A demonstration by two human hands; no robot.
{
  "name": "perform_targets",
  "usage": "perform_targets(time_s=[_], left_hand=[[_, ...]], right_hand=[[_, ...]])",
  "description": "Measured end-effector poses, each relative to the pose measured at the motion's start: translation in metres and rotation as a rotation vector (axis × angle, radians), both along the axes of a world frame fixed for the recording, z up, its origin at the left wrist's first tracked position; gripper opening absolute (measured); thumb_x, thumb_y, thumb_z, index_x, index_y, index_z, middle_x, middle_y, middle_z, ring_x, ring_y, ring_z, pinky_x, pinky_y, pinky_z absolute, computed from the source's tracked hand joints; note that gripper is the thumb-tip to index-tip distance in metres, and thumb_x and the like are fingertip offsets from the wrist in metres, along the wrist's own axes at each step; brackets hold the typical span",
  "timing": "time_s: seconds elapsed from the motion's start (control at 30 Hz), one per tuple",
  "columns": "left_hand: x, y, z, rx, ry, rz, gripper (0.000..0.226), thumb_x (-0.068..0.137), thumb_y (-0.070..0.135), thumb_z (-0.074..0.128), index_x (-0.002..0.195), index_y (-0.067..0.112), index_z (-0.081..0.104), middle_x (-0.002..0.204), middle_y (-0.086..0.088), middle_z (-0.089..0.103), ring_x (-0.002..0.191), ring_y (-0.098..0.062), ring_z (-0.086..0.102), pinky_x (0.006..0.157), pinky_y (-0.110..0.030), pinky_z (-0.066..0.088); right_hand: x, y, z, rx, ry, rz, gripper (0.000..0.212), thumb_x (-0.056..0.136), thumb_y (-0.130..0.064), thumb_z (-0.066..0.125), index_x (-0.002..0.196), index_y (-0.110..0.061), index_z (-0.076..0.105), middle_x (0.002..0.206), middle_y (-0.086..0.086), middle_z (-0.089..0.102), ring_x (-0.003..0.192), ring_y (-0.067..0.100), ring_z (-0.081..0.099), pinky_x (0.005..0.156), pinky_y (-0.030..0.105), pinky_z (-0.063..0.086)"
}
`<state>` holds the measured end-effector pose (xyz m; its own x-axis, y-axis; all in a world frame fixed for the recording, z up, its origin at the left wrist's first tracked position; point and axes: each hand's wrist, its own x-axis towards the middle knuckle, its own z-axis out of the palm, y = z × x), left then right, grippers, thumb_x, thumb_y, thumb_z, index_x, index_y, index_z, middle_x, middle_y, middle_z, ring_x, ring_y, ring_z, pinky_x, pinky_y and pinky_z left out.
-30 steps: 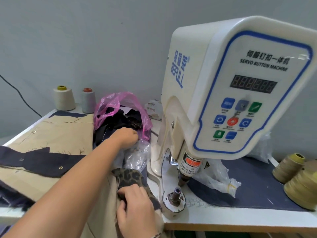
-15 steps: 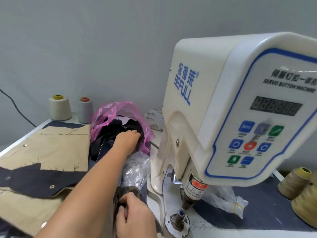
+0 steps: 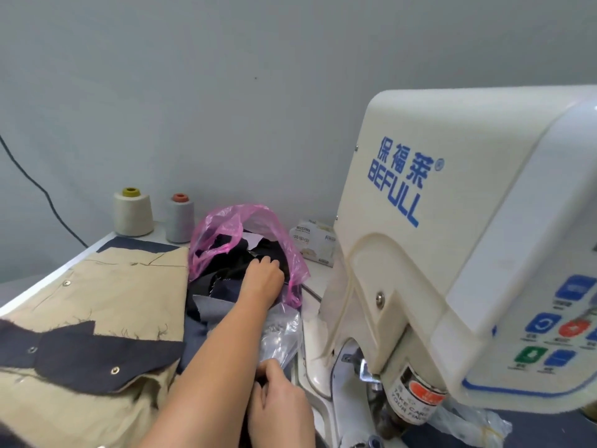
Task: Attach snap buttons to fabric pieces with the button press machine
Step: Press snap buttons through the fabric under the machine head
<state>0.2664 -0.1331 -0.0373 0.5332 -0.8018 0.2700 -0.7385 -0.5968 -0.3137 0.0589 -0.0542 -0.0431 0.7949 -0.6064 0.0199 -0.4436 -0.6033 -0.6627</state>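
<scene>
Dark fabric pieces (image 3: 226, 273) spill out of a pink bag (image 3: 223, 227) left of the big white button press machine (image 3: 452, 253). The left hand (image 3: 263, 279) reaches into them, fingers curled, grip unclear. The right hand (image 3: 281, 412) pinches dark cloth low down.

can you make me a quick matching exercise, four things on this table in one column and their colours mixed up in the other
Things:
1. plastic bag that the left hand reaches into
2. fabric piece with snaps at front left
3. large cloth under that piece
4. lettering on the button press machine

Colours:
A. blue
B. tan
C. pink
D. dark navy

Pairs: 1-C, 2-D, 3-B, 4-A
</scene>
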Motion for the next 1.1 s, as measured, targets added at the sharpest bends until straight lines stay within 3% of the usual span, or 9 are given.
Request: perform_targets(time_s=[0.1, 0.33, 0.47, 0.6, 0.7, 0.77, 0.87, 1.0, 1.1], left_hand=[[-0.001, 0.001, 0.001, -0.005, -0.021, -0.031, 0.024, 0.091, 0.012, 0.051, 0.112, 0.014, 0.063, 0.115, -0.004, 0.058, 0.110, -0.024, 0.050, 0.087, -0.033, 0.038], [-0.003, 0.009, 0.000, -0.239, 0.031, -0.023, 0.017, 0.089, 0.006, 0.047, 0.104, 0.012, 0.053, 0.108, -0.004, 0.060, 0.103, -0.022, 0.053, 0.082, -0.031, 0.039], [-0.003, 0.015, 0.007, -0.383, 0.094, -0.064, 0.012, 0.095, 0.020, 0.049, 0.101, 0.013, 0.057, 0.104, -0.002, 0.062, 0.098, -0.022, 0.054, 0.078, -0.030, 0.039], [-0.004, 0.022, 0.014, -0.673, 0.373, -0.103, 0.021, 0.100, 0.026, 0.045, 0.101, 0.006, 0.050, 0.076, -0.005, 0.056, 0.071, -0.029, 0.057, 0.054, -0.032, 0.034], [0.001, 0.027, 0.022, -0.784, 0.405, -0.073, 0.022, 0.102, 0.023, 0.036, 0.103, 0.003, 0.044, 0.066, -0.004, 0.051, 0.056, -0.026, 0.048, 0.045, -0.031, 0.024], [0.004, 0.029, 0.030, -0.815, 0.352, -0.070, 0.021, 0.102, 0.024, 0.038, 0.101, 0.005, 0.046, 0.072, -0.006, 0.055, 0.062, -0.027, 0.050, 0.056, -0.034, 0.035], [0.009, 0.029, 0.042, -0.851, 0.312, -0.110, 0.018, 0.100, 0.023, 0.042, 0.098, 0.006, 0.050, 0.080, -0.008, 0.058, 0.070, -0.026, 0.051, 0.072, -0.036, 0.036], [0.022, 0.029, 0.068, -0.887, 0.658, -0.106, 0.018, 0.102, 0.021, 0.038, 0.104, 0.006, 0.046, 0.089, -0.012, 0.060, 0.081, -0.032, 0.056, 0.071, -0.041, 0.044], [0.034, 0.028, 0.085, -0.906, 0.739, -0.047, 0.018, 0.102, 0.021, 0.036, 0.107, 0.006, 0.044, 0.099, -0.016, 0.058, 0.086, -0.029, 0.051, 0.068, -0.035, 0.035]], right_hand=[[0.005, -0.003, -0.002, 0.023, -0.020, -0.020, 0.010, 0.090, -0.027, 0.041, 0.096, -0.029, 0.049, 0.087, 0.003, 0.067, 0.080, 0.022, 0.055, 0.068, 0.030, 0.041], [0.008, -0.003, -0.014, 0.023, -0.077, -0.039, 0.013, 0.086, -0.025, 0.043, 0.091, -0.024, 0.055, 0.069, 0.007, 0.062, 0.064, 0.020, 0.048, 0.060, 0.032, 0.040], [0.006, -0.004, -0.014, 0.010, -0.098, -0.032, 0.014, 0.087, -0.025, 0.043, 0.093, -0.026, 0.056, 0.063, 0.001, 0.057, 0.062, 0.017, 0.049, 0.058, 0.031, 0.038], [0.006, -0.003, -0.015, -0.004, -0.108, -0.015, 0.011, 0.089, -0.026, 0.044, 0.090, -0.029, 0.055, 0.059, -0.007, 0.053, 0.059, 0.014, 0.048, 0.053, 0.027, 0.036], [0.005, -0.005, -0.016, -0.017, -0.110, -0.008, 0.011, 0.089, -0.027, 0.044, 0.085, -0.032, 0.052, 0.054, -0.008, 0.049, 0.051, 0.005, 0.044, 0.045, 0.016, 0.031], [0.006, -0.006, -0.017, -0.017, -0.114, -0.013, 0.011, 0.089, -0.027, 0.044, 0.083, -0.033, 0.051, 0.053, -0.008, 0.049, 0.050, 0.004, 0.044, 0.043, 0.015, 0.031], [0.006, -0.007, -0.019, -0.008, -0.119, -0.011, 0.010, 0.089, -0.027, 0.045, 0.084, -0.032, 0.052, 0.052, -0.008, 0.048, 0.049, 0.004, 0.044, 0.042, 0.014, 0.031], [0.005, -0.007, -0.020, -0.014, -0.135, -0.006, 0.010, 0.090, -0.028, 0.046, 0.085, -0.032, 0.053, 0.053, -0.008, 0.048, 0.050, 0.004, 0.044, 0.044, 0.014, 0.032], [0.004, -0.007, -0.021, -0.009, -0.154, -0.005, 0.010, 0.090, -0.029, 0.046, 0.085, -0.032, 0.053, 0.054, -0.008, 0.049, 0.050, 0.003, 0.045, 0.045, 0.014, 0.033]])
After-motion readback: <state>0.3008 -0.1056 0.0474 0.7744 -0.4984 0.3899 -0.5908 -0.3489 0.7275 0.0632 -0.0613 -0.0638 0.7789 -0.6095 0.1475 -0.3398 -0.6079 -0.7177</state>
